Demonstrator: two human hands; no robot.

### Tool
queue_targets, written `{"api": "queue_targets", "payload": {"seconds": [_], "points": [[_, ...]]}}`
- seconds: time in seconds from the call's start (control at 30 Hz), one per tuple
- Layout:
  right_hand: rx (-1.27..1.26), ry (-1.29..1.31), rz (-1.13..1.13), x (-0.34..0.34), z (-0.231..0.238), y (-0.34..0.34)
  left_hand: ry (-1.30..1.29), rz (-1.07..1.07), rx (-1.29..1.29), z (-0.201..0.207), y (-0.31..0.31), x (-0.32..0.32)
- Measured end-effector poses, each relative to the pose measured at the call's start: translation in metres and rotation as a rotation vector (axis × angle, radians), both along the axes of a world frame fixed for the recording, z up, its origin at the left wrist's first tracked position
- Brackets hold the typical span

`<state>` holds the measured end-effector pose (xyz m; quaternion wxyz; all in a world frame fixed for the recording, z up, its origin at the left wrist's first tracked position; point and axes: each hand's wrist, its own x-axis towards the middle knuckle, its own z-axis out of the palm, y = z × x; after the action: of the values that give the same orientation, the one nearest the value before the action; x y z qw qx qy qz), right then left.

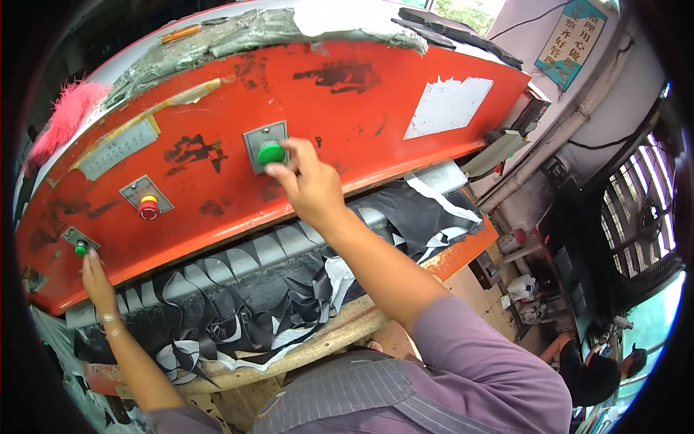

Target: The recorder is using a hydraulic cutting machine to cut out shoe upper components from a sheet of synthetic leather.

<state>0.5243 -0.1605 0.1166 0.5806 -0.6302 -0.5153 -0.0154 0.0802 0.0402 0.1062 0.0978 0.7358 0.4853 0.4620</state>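
My right hand (311,184) is closed at a green mushroom push button (271,152), thumb and fingertips at its right side. The button sits on a grey metal plate in the middle of a red machine panel (361,130). At the panel's lower left, the fingertips of my left hand (97,286) meet a smaller green button (81,249); the fingers look pressed together there. Between the hands a red push button with a yellow collar (149,207) stands untouched. Dark strips and scraps of sheet material (246,318), some with white backing, lie tangled below the panel.
A larger dark sheet (426,217) lies at the bed's right end. A worn pale rail (303,354) runs along the front, near my body. Pink fluffy material (69,119) rests on top at left. Another person (593,372) is at the lower right, near a shelf.
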Motion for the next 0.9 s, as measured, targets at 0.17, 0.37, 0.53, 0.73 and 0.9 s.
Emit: {"api": "queue_targets", "payload": {"seconds": [0.17, 0.37, 0.53, 0.73, 0.9], "points": [[-0.486, -0.264, 0.254, -0.018, -0.060, -0.104, 0.141, -0.264, -0.299, -0.042, -0.157, 0.087], [-0.824, -0.454, 0.461, -0.076, -0.109, -0.196, 0.306, -0.736, -0.335, -0.083, -0.284, 0.140], [-0.702, -0.483, 0.362, -0.081, -0.113, -0.195, 0.435, -0.544, -0.250, -0.081, -0.295, 0.150], [-0.751, -0.443, 0.419, -0.070, -0.104, -0.195, 0.425, -0.570, -0.330, -0.081, -0.291, 0.146], [-0.951, -0.051, 0.597, -0.001, -0.077, -0.162, 0.354, -0.836, -0.758, -0.045, -0.239, 0.108]]}}
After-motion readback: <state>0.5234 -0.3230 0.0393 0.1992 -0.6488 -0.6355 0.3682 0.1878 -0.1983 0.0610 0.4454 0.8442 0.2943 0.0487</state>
